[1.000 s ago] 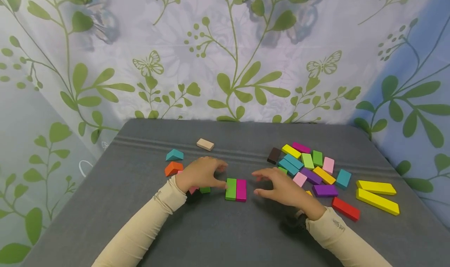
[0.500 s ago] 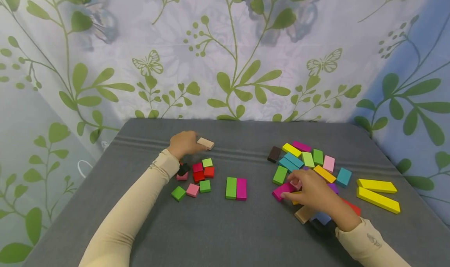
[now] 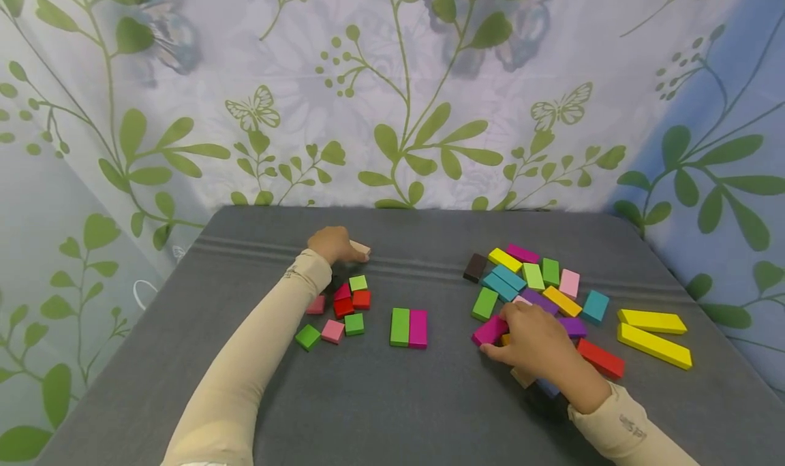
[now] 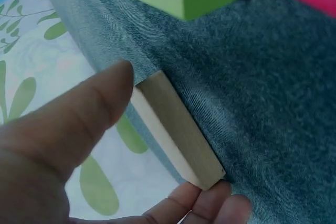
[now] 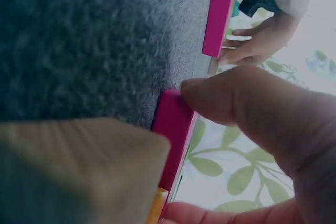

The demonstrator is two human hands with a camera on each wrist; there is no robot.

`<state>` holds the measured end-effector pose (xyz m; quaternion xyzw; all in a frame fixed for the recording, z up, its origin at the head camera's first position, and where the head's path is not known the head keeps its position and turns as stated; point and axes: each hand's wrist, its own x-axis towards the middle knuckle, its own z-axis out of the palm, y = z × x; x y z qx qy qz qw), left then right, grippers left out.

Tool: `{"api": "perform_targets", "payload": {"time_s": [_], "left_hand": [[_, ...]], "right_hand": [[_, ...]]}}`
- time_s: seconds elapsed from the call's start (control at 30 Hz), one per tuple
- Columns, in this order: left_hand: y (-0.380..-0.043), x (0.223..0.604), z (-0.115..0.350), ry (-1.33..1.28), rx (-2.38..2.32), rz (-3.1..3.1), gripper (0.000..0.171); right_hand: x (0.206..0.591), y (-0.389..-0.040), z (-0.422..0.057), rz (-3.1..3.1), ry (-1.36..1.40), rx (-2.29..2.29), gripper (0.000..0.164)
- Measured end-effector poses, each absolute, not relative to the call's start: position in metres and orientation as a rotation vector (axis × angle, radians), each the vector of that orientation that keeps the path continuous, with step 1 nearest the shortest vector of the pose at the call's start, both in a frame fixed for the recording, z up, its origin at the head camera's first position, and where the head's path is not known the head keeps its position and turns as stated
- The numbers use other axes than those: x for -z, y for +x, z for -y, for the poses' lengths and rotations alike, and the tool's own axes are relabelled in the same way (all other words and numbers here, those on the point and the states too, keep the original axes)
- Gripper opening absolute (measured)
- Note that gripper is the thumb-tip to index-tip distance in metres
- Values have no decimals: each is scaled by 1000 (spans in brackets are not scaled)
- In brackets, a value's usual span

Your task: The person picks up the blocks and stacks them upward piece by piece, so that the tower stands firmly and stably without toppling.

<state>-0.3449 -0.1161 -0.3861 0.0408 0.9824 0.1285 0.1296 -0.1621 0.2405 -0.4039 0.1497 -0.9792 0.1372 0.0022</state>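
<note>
Beige block (image 4: 181,129) is pinched by left hand (image 3: 333,243), magenta block (image 5: 173,132) by right hand (image 3: 535,336).

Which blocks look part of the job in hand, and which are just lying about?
Likely in the job:
pale wooden block, at the left hand
magenta block, at the right hand

Apparently just lying about:
dark brown block
both long yellow blocks

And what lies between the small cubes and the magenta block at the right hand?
Head view: a green block and another magenta block, side by side.
</note>
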Motion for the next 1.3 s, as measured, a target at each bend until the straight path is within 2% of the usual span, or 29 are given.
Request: {"api": "perform_targets", "payload": {"time_s": [0.13, 0.3, 0.47, 0.73, 1.03, 1.3], "left_hand": [[-348, 387, 117, 194, -353, -2853, 60], [-352, 384, 122, 473, -366, -2759, 70], [-355, 383, 127, 548, -372, -2723, 75], [-359, 392, 131, 639, -458, -2783, 62], [-358, 392, 129, 800, -582, -2749, 61], [-340, 385, 121, 902, -653, -2708, 60]], "right_hand": [[406, -169, -252, 3053, 693, -582, 58], [407, -179, -270, 3072, 880, -854, 60], [409, -183, -276, 3075, 923, -921, 63], [414, -185, -278, 3029, 960, -955, 61], [416, -186, -282, 3022, 949, -958, 58], [466, -209, -309, 2877, 1024, -980, 58]]}}
